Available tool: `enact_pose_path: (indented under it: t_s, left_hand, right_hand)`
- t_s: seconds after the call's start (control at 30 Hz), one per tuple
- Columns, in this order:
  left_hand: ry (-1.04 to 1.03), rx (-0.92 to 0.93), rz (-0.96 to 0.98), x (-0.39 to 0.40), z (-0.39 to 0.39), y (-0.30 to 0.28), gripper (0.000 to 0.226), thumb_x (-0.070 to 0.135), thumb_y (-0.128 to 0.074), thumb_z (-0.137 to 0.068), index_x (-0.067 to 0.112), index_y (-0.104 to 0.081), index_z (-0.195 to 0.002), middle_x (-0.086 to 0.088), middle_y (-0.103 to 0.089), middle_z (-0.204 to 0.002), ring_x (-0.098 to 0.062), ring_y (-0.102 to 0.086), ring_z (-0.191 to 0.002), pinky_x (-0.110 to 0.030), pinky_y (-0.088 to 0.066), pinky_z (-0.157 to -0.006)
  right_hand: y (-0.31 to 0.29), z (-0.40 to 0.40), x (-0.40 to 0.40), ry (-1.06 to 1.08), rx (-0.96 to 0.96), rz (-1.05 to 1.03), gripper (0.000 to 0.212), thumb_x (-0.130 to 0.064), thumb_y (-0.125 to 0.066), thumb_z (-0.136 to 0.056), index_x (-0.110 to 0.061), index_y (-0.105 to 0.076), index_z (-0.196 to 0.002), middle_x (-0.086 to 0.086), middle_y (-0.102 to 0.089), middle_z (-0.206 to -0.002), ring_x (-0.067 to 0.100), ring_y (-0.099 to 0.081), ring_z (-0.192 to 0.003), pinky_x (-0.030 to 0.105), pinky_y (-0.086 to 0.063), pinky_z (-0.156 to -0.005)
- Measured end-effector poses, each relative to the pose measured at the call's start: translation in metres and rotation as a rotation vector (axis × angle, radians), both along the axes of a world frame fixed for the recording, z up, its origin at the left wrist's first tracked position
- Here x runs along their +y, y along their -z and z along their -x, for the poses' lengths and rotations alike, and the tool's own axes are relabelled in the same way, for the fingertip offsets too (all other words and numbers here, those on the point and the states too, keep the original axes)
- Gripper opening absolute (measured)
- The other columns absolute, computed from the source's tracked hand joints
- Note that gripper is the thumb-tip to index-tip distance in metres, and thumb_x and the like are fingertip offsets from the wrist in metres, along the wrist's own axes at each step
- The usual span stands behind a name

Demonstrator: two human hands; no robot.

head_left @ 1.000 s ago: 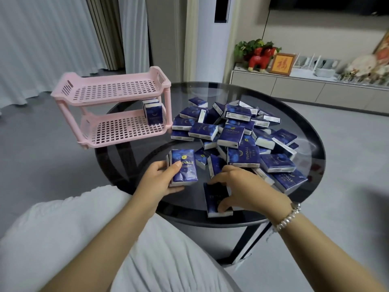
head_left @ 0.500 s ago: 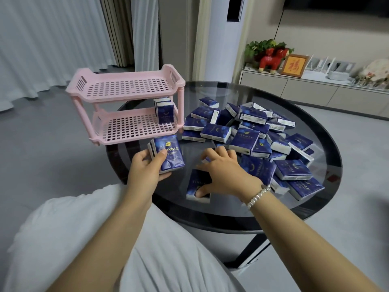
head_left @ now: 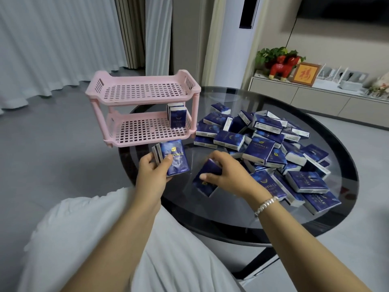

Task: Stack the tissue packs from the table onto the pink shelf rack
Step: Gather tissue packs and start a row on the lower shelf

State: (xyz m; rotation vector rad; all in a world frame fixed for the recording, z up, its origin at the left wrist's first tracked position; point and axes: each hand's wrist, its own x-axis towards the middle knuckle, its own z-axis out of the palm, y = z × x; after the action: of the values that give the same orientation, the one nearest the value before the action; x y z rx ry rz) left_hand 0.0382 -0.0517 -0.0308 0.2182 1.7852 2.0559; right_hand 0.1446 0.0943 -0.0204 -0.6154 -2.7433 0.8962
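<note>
Tissue packs (head_left: 271,157) lying heaped right of both hands; left hand (head_left: 152,173) gripping small stack (head_left: 171,158) w/ curled fingers, right hand (head_left: 228,172) pinching single pack (head_left: 207,179) above table (head_left: 231,216).

Red horse figurine (head_left: 281,67), framed pic (head_left: 304,73) on sideboard (head_left: 311,98); curtains (head_left: 52,43).

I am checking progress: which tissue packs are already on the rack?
Only the packs standing upright at the right end of the pink rack's lower shelf; the others lie on the table or in the hands.
</note>
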Motion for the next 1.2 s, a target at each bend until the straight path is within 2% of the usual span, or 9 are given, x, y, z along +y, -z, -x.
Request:
enact_pose_path:
  t_s: [0.17,0.27,0.4,0.53,0.67,0.77,1.0,1.1,1.2]
  left_hand:
    - [0.013,-0.028,0.011,0.001,0.003,0.004,0.037,0.013,-0.061,-0.091,0.004,-0.051,-0.126,-0.01,-0.069,-0.112,-0.014,-0.067,-0.089,-0.031,-0.054,-0.082]
    - [0.049,-0.024,0.017,0.002,-0.001,0.003,0.033,0.013,-0.063,-0.09,0.004,-0.053,-0.121,-0.006,-0.071,-0.101,-0.016,-0.068,-0.087,-0.032,-0.055,-0.081]
    - [0.143,-0.037,0.026,0.003,-0.006,0.004,0.04,0.019,-0.066,-0.088,0.007,-0.052,-0.123,-0.008,-0.071,-0.11,-0.021,-0.068,-0.1,-0.041,-0.054,-0.091]
    - [0.219,-0.028,-0.008,0.001,-0.009,0.002,0.046,0.031,-0.069,-0.08,0.011,-0.056,-0.119,-0.007,-0.072,-0.108,-0.02,-0.069,-0.099,-0.041,-0.053,-0.093]
    - [0.29,-0.056,-0.014,0.003,-0.014,-0.004,0.068,0.051,-0.071,-0.061,0.017,-0.058,-0.118,-0.001,-0.073,-0.108,-0.019,-0.067,-0.105,-0.044,-0.049,-0.1]
    - [0.321,-0.011,0.067,0.008,-0.02,-0.006,0.077,0.061,-0.078,-0.054,0.02,-0.059,-0.116,0.002,-0.072,-0.108,-0.015,-0.067,-0.104,-0.043,-0.048,-0.101]
    - [0.36,-0.071,0.114,0.016,-0.027,0.001,0.064,0.043,-0.077,-0.062,0.016,-0.058,-0.117,-0.002,-0.071,-0.109,-0.018,-0.068,-0.101,-0.043,-0.049,-0.099]
    - [0.396,-0.057,0.107,0.018,-0.03,0.0,0.038,0.032,-0.073,-0.078,0.017,-0.061,-0.111,-0.001,-0.073,-0.107,-0.018,-0.068,-0.101,-0.043,-0.049,-0.1]
    - [0.387,-0.039,0.116,0.02,-0.031,0.002,0.045,0.034,-0.074,-0.075,0.015,-0.061,-0.113,-0.002,-0.072,-0.109,-0.018,-0.068,-0.103,-0.044,-0.048,-0.101]
  right_hand:
    - [-0.001,0.0,-0.007,0.317,0.389,0.304,0.027,-0.03,-0.068,-0.083,-0.013,-0.048,-0.09,-0.001,-0.058,-0.078,0.015,-0.054,-0.07,0.02,-0.042,-0.063]
    - [-0.001,0.007,-0.014,0.391,0.538,0.62,0.019,-0.027,-0.065,-0.086,-0.015,-0.051,-0.086,0.002,-0.056,-0.084,0.013,-0.054,-0.075,0.023,-0.041,-0.07]
    - [0.001,0.017,-0.031,0.309,0.567,0.855,0.02,-0.022,-0.062,-0.089,-0.02,-0.061,-0.109,0.003,-0.065,-0.101,0.012,-0.063,-0.088,0.026,-0.05,-0.083]
    - [-0.001,0.021,-0.043,0.241,0.558,0.735,0.016,-0.027,-0.053,-0.094,-0.03,-0.069,-0.097,0.004,-0.07,-0.106,0.015,-0.064,-0.102,0.032,-0.049,-0.093]
    - [-0.004,0.016,-0.049,0.236,0.588,0.644,0.031,-0.024,-0.051,-0.096,-0.035,-0.071,-0.074,-0.006,-0.073,-0.082,0.019,-0.065,-0.095,0.027,-0.049,-0.084]
    - [-0.01,0.005,-0.052,0.221,0.564,0.633,0.035,-0.022,-0.051,-0.096,-0.041,-0.068,-0.072,-0.024,-0.068,-0.071,0.002,-0.062,-0.087,0.017,-0.045,-0.08]
    - [0.0,-0.045,-0.018,0.419,0.401,0.201,0.028,-0.023,-0.056,-0.092,-0.019,-0.064,-0.119,-0.011,-0.051,-0.094,0.002,-0.055,-0.088,0.001,-0.036,-0.072]
    - [0.002,-0.073,0.0,0.525,0.272,-0.063,0.032,-0.024,-0.064,-0.087,-0.015,-0.065,-0.118,-0.006,-0.053,-0.097,0.019,-0.054,-0.101,0.019,-0.041,-0.085]
    - [0.001,-0.091,0.011,0.606,-0.008,-0.281,0.039,-0.035,-0.064,-0.085,-0.015,-0.064,-0.118,0.006,-0.058,-0.113,0.03,-0.045,-0.109,0.034,-0.039,-0.09]
